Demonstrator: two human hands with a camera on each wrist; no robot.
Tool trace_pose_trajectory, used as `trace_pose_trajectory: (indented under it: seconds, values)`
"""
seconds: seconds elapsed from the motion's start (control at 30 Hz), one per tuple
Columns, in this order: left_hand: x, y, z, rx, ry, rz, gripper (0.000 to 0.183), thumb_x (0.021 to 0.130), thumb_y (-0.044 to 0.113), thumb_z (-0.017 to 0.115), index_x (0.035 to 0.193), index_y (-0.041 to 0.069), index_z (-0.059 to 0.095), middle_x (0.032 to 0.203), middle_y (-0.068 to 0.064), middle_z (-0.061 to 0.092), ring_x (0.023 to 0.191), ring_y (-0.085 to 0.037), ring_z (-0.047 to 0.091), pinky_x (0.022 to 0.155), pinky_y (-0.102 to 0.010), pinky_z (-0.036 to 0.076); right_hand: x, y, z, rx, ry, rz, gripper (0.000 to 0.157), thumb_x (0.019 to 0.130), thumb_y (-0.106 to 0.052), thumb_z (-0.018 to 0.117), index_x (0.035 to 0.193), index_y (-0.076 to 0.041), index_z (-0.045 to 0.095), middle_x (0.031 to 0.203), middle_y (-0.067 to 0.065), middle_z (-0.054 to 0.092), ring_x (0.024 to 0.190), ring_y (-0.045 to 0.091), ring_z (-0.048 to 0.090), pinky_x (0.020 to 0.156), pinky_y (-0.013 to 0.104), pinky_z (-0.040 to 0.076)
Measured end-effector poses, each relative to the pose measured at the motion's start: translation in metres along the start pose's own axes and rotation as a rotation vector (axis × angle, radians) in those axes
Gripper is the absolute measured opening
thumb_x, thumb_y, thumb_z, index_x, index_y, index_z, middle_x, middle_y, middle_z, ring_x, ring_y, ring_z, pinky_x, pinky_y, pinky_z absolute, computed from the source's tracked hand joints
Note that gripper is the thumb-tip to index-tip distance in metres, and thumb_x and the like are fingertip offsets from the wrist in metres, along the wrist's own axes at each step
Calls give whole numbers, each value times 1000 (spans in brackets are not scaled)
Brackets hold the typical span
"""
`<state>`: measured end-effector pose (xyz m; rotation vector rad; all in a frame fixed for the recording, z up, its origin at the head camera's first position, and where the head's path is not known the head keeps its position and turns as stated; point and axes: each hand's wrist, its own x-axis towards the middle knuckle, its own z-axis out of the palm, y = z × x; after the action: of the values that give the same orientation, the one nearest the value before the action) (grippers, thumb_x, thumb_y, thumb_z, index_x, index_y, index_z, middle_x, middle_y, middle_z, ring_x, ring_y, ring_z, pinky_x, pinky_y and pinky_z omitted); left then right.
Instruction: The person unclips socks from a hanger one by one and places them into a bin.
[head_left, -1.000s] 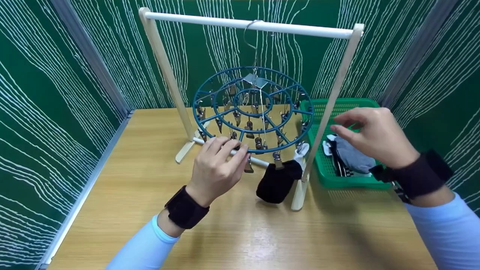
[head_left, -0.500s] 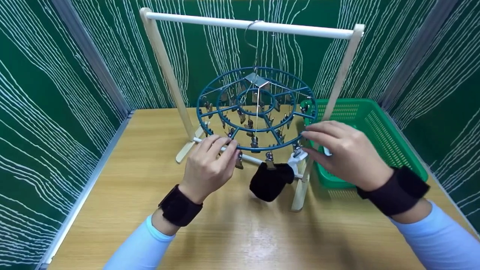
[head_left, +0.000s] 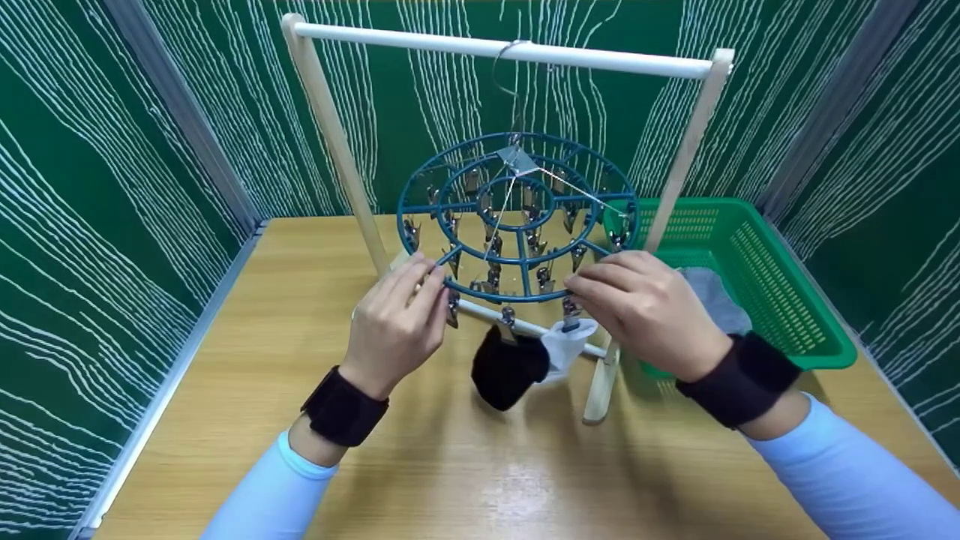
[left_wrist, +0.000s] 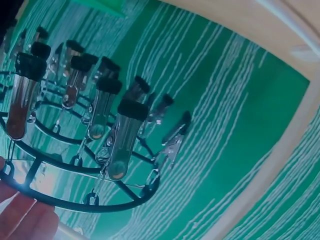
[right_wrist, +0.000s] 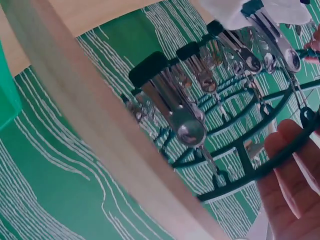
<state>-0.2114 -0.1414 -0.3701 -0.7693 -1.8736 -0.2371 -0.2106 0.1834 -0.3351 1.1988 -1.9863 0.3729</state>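
Observation:
A round blue clip hanger [head_left: 525, 260] hangs by its wire hook from the white rail, with several metal clips below its rings. My left hand [head_left: 394, 322] holds the rim at the front left; its fingertips also show at the rim in the left wrist view. At the front right, my right hand [head_left: 649, 311] grips the rim, its fingers [right_wrist: 295, 175] behind the ring in the right wrist view. Between the hands, a black sock [head_left: 510, 371] and a white sock [head_left: 566, 349] dangle from clips [head_left: 508, 319]. My thumbs are mostly hidden.
A wooden stand with a white top rail [head_left: 420, 43] and upright posts [head_left: 694, 139] frames the hanger on the table [head_left: 300, 375]. To the right, a green basket [head_left: 802, 322] contains grey cloth [head_left: 712, 296], partly behind my right hand. Patterned green walls enclose the table.
My right hand has come left from above the basket onto the rim. The hanger has turned, carrying the black and white socks leftward. My left hand has shifted slightly left with the rim.

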Motion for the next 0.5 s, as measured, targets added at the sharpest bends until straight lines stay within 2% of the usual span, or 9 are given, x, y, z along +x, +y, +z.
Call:
trace_pose_trajectory:
  seconds: [0.07,0.17,0.27,0.37,0.43,0.5]
  values:
    - [-1,-2,0,-6,-6,-22,23,91,5,81,111,-6,79,112,-23,78,111,-39,77,98,-46,65,1,-2,4,-1,16,-10,27,112,-20,63,110,-2,82,97,17,82,87,34,75,77,48,64]
    - [-2,-2,0,-23,8,-57,24,92,6,80,113,-7,77,111,-23,76,108,-39,73,96,-46,64,2,-4,8,-18,13,-15,24,111,-18,64,108,-3,83,95,16,82,83,33,75,74,46,64]
    - [-2,0,0,-75,49,-71,18,92,5,78,106,-5,73,101,-19,72,93,-35,68,84,-45,61,3,-6,11,-18,17,-14,21,110,-16,66,108,-4,83,94,15,81,81,32,74,72,45,63]
    - [-2,4,0,-151,70,-45,10,92,4,77,92,1,68,83,-11,68,74,-28,64,66,-38,56,4,-7,15,-11,29,-14,21,110,-16,66,108,-4,83,93,15,81,81,32,74,72,45,62]
    - [-2,8,-1,-186,46,-16,13,91,7,78,86,5,67,74,-6,67,63,-22,62,57,-33,53,5,-7,15,-9,31,-15,20,110,-15,66,109,-4,83,94,15,81,82,32,75,73,46,63]
    - [-1,15,-2,-218,-8,-8,14,92,10,80,84,7,69,71,-3,69,58,-19,62,52,-29,52,6,-7,14,-15,24,-14,17,108,-13,69,109,-4,83,95,15,82,84,33,75,75,46,64]
